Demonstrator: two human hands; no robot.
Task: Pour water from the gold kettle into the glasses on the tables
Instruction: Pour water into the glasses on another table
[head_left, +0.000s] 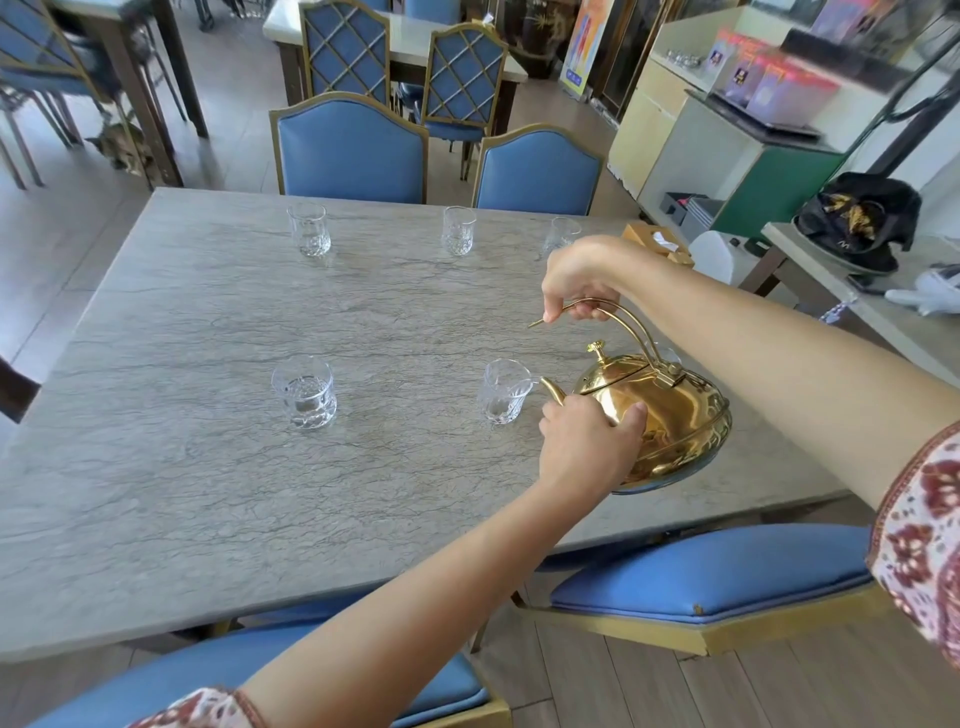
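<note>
The gold kettle (670, 415) is tilted to the left above the grey stone table (208, 493). Its spout touches the rim of a cut glass (505, 391) at the near right. My right hand (582, 280) grips the kettle's arched handle from above. My left hand (587, 441) presses against the kettle's front side, below the spout. Another glass (304, 392) stands at the near left with some water in it. Three glasses stand along the far side: far left glass (308, 229), far middle glass (458, 230), far right glass (561, 234), partly hidden by my right hand.
Blue padded chairs (353, 150) line the far and near sides of the table. A wooden tissue box (657, 241) sits at the far right corner. A second table with a dark bag (857, 218) stands to the right. More tables and chairs fill the room behind.
</note>
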